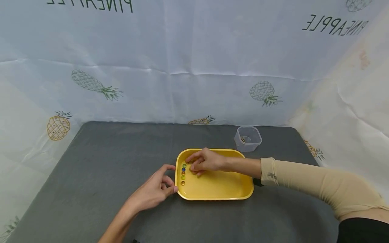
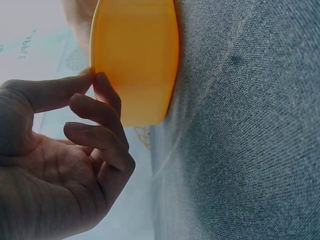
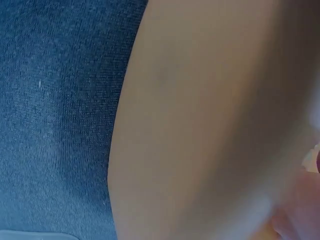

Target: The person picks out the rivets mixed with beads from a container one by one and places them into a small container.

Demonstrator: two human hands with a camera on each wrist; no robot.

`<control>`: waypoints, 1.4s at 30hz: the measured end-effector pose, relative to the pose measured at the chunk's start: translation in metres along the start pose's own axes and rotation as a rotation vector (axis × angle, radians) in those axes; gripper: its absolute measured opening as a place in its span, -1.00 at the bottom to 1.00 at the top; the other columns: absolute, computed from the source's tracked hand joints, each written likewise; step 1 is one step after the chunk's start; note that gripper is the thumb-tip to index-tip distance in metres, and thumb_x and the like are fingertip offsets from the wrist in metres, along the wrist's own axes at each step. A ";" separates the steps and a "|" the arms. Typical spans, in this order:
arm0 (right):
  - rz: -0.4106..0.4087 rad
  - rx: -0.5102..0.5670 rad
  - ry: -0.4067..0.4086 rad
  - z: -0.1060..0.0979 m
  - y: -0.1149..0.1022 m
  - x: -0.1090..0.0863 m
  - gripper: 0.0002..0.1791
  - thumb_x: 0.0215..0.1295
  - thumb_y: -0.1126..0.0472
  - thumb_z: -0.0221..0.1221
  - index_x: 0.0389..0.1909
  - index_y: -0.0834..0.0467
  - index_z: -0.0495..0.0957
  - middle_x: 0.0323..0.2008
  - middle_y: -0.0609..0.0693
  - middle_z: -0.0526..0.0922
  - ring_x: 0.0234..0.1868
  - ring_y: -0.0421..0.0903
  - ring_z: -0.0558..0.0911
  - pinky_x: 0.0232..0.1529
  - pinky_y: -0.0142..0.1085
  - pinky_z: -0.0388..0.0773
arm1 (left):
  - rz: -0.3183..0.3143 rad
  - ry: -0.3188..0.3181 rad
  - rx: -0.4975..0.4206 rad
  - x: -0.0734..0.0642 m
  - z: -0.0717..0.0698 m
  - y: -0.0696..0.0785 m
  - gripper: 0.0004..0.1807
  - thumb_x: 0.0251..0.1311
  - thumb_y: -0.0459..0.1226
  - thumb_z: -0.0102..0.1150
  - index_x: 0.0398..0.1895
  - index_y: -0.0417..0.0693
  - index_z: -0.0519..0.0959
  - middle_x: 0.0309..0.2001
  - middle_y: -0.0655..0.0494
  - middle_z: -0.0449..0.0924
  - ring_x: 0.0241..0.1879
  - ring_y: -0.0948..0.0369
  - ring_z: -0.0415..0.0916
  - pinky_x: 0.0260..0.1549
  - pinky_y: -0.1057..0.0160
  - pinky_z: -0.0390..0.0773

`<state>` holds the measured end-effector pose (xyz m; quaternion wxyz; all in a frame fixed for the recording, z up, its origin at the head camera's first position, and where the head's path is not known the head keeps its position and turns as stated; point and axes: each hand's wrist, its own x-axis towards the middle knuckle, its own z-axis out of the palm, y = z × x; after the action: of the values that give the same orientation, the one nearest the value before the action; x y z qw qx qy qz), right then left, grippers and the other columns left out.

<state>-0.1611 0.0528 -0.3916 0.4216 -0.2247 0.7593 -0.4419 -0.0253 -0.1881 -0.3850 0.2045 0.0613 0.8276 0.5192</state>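
Observation:
Inside a yellow tray [image 1: 218, 189], several glass marbles [image 1: 183, 173] form a line along the left wall, coloured green, blue, orange, yellow-green and amber. My right hand [image 1: 206, 161] reaches over the tray from the right. Its thumb and index finger pinch a small amber marble [image 1: 190, 162] near the upper end of the line, partly covered by the fingers. At the tray's left edge, my left hand [image 1: 155, 189] holds the rim with thumb and index finger, the other fingers curled. In the right wrist view the forearm fills most of the picture.
Behind the tray, to the right, stands a clear plastic box [image 1: 248, 147] with a few small striped or golden pieces [image 1: 242, 139] inside. A grey cloth [image 1: 121, 162] covers the table. Beyond it hangs a white pineapple-print curtain [image 1: 194, 44].

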 end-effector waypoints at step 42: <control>-0.221 -0.237 0.048 0.009 0.024 0.001 -0.82 0.37 0.28 0.46 -0.06 0.23 0.82 -0.37 0.00 0.75 -0.46 -0.32 0.58 -0.36 -0.52 0.54 | 0.021 0.003 0.006 0.000 0.000 0.000 -0.31 0.45 -0.29 0.37 0.51 -0.27 0.27 -0.27 0.06 0.71 -0.49 0.23 0.48 -0.48 0.31 0.45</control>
<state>-0.1535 0.0596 -0.4147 0.3228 -0.3444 0.7865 -0.3982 -0.0254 -0.1882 -0.3851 0.1975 0.0698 0.8289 0.5187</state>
